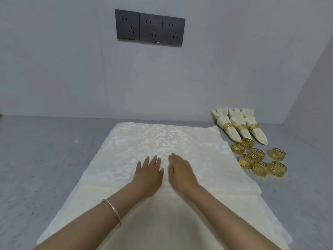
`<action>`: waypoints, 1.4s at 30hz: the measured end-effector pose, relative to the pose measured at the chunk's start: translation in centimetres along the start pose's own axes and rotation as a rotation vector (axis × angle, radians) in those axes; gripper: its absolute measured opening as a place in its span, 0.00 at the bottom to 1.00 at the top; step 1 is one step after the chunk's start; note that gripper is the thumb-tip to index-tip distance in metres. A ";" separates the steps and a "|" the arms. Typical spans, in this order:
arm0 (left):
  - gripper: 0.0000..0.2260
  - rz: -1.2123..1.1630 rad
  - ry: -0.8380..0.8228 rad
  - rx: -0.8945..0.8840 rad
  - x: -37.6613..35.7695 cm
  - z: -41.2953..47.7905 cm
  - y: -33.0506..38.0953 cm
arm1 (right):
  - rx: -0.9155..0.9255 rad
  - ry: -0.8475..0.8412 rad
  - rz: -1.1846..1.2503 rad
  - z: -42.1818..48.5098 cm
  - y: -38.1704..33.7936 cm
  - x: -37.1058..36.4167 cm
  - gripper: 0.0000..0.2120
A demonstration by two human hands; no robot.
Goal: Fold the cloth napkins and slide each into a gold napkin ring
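where left hand (148,175) and right hand (182,174) lie flat, scroll-patterned napkin (144,139) gleams.

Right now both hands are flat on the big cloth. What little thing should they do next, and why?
Probably sweep the left hand and right hand apart toward the sides to smooth the cloth. Both lie open, side by side at its middle, and it is spread out, not yet narrow enough for a gold ring like the three finished napkins.
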State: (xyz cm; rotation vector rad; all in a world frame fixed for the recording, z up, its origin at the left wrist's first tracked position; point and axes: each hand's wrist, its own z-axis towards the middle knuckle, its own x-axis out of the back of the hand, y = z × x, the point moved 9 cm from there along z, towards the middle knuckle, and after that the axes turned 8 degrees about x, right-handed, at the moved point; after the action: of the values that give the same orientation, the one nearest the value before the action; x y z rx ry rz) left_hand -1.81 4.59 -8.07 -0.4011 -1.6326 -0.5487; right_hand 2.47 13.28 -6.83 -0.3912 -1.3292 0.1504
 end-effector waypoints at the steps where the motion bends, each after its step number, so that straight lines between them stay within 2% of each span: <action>1: 0.23 0.006 0.022 0.001 -0.2 -0.3 0.0 | -0.018 -0.008 0.001 -0.2 -0.5 -0.5 0.23; 6: 0.23 -0.009 0.098 -0.004 -0.6 -0.6 -0.4 | -0.029 -0.006 -0.138 -1.1 -1.5 -1.6 0.23; 9: 0.24 -0.023 0.098 0.014 -0.7 -0.8 -0.9 | -0.068 -0.052 -0.138 -1.6 -0.6 -1.8 0.23; 16: 0.28 -0.051 0.088 0.134 -0.6 -0.7 -5.5 | -0.201 -0.143 -0.203 -3.8 5.6 0.3 0.27; 26: 0.31 -0.070 0.085 0.293 0.1 -1.0 -12.0 | -0.291 -0.090 -0.196 -7.8 14.3 5.0 0.30; 31: 0.32 -0.082 0.083 0.302 0.4 -1.3 -13.2 | -0.303 -0.114 -0.241 -8.3 15.9 5.7 0.31; 34: 0.32 -0.084 0.073 0.308 0.5 -1.4 -13.3 | -0.307 -0.141 -0.227 -8.0 15.4 5.8 0.31; 37: 0.32 -0.091 0.077 0.305 0.5 -1.4 -13.1 | -0.282 -0.089 -0.083 -6.4 12.8 5.8 0.36; 39: 0.32 -0.097 0.075 0.309 0.5 -1.5 -13.1 | -0.238 -0.045 0.075 -4.1 10.1 5.6 0.29; 42: 0.31 -0.100 0.077 0.311 0.4 -1.7 -13.0 | -0.120 -0.144 0.111 0.5 5.4 4.6 0.30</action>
State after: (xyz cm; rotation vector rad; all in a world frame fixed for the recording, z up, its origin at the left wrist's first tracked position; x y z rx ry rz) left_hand -7.75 -7.11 -9.10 -0.0677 -1.6365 -0.3705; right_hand 3.74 19.84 -4.53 -0.5647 -1.4635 0.1953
